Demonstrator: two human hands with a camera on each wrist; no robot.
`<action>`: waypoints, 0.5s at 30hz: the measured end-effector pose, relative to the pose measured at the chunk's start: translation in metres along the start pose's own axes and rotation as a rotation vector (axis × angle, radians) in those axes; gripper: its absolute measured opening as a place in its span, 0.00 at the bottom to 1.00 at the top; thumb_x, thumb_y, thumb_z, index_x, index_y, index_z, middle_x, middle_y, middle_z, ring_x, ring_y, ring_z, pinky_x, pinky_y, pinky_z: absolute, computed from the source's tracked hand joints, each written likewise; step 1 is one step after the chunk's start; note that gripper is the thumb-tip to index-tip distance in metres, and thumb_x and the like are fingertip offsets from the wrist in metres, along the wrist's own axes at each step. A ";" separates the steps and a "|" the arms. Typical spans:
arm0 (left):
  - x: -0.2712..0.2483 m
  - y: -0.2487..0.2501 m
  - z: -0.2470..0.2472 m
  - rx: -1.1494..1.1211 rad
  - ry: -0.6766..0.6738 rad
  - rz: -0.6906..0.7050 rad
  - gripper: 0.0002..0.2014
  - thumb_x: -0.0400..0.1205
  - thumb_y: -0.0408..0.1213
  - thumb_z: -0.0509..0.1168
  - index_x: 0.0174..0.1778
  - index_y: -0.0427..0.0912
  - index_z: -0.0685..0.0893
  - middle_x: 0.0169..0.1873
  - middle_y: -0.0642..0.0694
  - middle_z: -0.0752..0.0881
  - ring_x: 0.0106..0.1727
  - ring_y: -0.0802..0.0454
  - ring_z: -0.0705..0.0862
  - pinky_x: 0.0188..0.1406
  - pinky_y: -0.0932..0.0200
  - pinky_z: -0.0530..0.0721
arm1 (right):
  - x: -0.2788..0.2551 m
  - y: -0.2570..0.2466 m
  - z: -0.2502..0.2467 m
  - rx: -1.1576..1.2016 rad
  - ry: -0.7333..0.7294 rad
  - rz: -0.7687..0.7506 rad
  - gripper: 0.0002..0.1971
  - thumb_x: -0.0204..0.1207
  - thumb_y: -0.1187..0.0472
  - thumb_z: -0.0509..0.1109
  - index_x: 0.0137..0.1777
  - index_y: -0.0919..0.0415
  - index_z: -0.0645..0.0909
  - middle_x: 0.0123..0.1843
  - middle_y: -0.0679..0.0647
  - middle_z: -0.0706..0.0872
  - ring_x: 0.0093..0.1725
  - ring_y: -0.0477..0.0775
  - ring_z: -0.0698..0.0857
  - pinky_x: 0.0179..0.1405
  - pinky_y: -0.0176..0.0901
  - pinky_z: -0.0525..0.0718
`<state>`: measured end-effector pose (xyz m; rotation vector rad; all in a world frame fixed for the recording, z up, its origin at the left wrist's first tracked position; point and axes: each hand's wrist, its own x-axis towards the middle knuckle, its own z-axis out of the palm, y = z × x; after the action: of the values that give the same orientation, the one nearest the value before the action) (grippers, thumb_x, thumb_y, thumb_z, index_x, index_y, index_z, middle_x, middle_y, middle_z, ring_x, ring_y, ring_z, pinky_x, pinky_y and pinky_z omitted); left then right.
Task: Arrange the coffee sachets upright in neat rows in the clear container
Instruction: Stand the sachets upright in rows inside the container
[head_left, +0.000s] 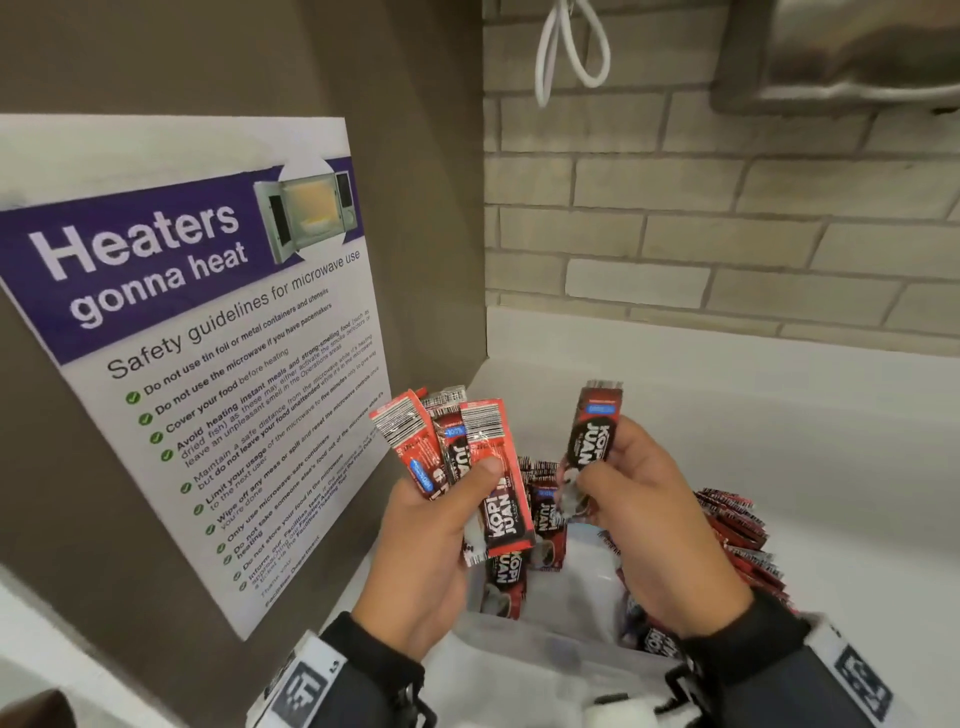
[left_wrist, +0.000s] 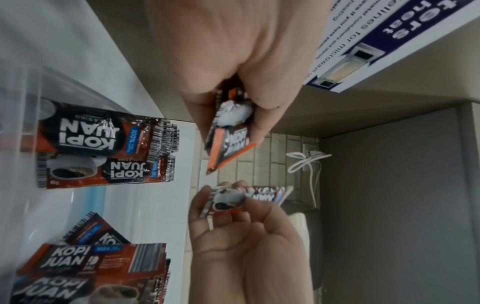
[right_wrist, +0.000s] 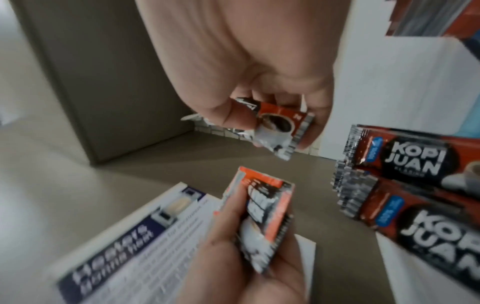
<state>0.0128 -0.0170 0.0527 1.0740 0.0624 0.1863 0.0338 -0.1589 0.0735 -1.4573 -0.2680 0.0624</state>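
Inside clear plastic container (head_left: 561, 644): upright red-and-black foil coffee sachets (head_left: 545, 519), packed rows on right side (head_left: 743, 540). Above it, left hand (head_left: 431, 551) gripping fanned bunch of sachets (head_left: 457, 457); right hand (head_left: 660, 519) pinching single sachet (head_left: 592, 436).

Red-and-black sachets (head_left: 501, 483) with barcode stripes; purple-and-white poster (head_left: 197, 332).

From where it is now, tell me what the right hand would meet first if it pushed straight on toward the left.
Probably the fan of sachets in the left hand; the right hand and its single sachet face it, though depth is unclear.
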 end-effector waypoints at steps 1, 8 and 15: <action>0.001 -0.001 0.001 0.022 0.019 0.019 0.13 0.76 0.28 0.67 0.56 0.39 0.85 0.49 0.38 0.90 0.50 0.40 0.90 0.48 0.44 0.89 | -0.002 0.001 0.002 -0.093 -0.021 -0.027 0.16 0.76 0.76 0.61 0.52 0.54 0.80 0.42 0.53 0.89 0.42 0.49 0.87 0.43 0.40 0.85; 0.003 -0.006 0.001 0.279 0.061 0.193 0.09 0.77 0.31 0.72 0.49 0.48 0.89 0.46 0.44 0.92 0.49 0.44 0.90 0.53 0.44 0.85 | -0.006 0.009 0.015 -0.599 -0.023 -0.245 0.06 0.75 0.65 0.69 0.47 0.54 0.79 0.40 0.46 0.83 0.39 0.40 0.79 0.34 0.26 0.74; 0.002 -0.005 -0.003 0.338 -0.038 0.164 0.08 0.74 0.44 0.72 0.47 0.49 0.90 0.44 0.42 0.92 0.47 0.44 0.90 0.50 0.46 0.85 | 0.001 0.012 0.012 -0.448 -0.060 -0.116 0.14 0.69 0.65 0.77 0.50 0.48 0.83 0.41 0.45 0.88 0.39 0.37 0.85 0.38 0.24 0.78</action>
<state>0.0151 -0.0164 0.0470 1.4208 -0.0307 0.3109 0.0335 -0.1457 0.0629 -1.8833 -0.4348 -0.0513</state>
